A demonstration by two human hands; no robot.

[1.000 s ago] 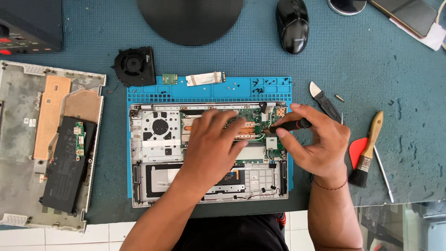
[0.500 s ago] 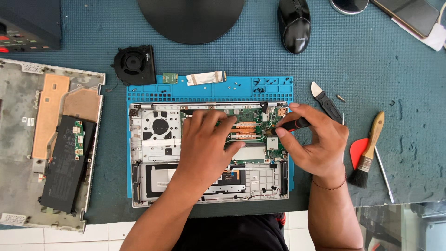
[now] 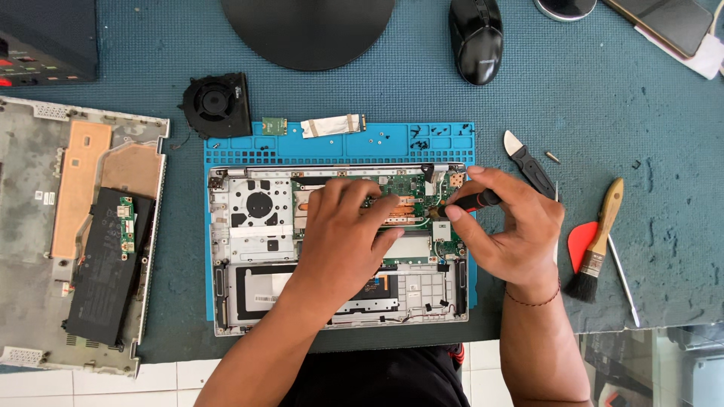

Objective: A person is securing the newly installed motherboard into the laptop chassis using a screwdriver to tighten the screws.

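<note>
On a blue mat (image 3: 226,151) at the middle of a dark teal desk (image 3: 641,98) lies one opened laptop base (image 3: 256,218), its long axis running left to right, its hinge edge pointing away from the person. The left hand (image 3: 343,234) lies flat on the copper and green boards inside, fingers spread narrowly and holding nothing that can be seen. The right hand (image 3: 513,226) pinches one screwdriver (image 3: 471,202) with a black and red handle; the tool lies almost level, its long axis left to right, its tip pointing left at the green board (image 3: 407,183) near the base's upper right corner. Left of the mat lies one removed bottom cover (image 3: 45,226) with one black battery (image 3: 105,264) on it. One black fan (image 3: 216,104) sits just above the mat. One black mouse (image 3: 477,38) lies at the top. Right of the hands lie one prying tool (image 3: 528,162), one wooden brush (image 3: 599,241) and one red pick (image 3: 579,240).
</note>
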